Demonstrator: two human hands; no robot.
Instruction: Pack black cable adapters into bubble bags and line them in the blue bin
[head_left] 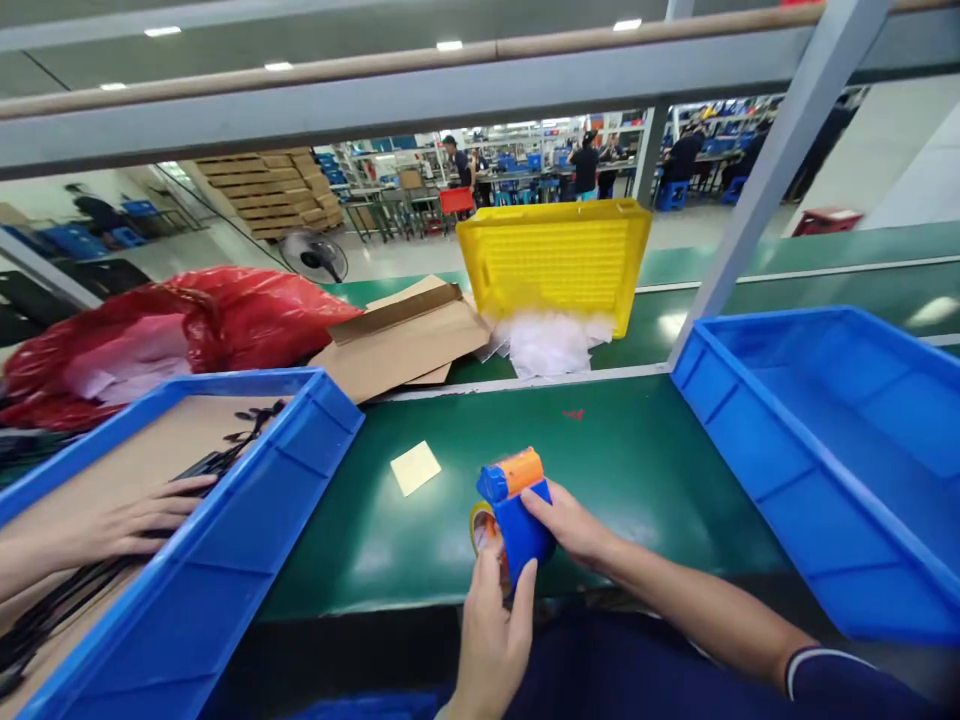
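Just above the front part of the green work surface (360, 540), a blue and orange tape dispenser (517, 510) is held between both my hands. My right hand (574, 525) grips its blue body from the right, thumb on top. From below, my left hand (491, 635) has its thumb and fingers on the dispenser's lower left side, by a roll of tape (480, 525) with a yellow edge. The far side of the dispenser and some of my fingertips are hidden. A pale yellow paper square (415, 468) lies to the left.
A co-worker's hand (142, 520) touches black cables (217, 460) in the blue bin (292, 500) at left. Another blue bin (757, 430) stands right. Behind are flat cardboard (420, 345), a yellow crate (555, 260), white bags (551, 345) and a slanted metal post (780, 170).
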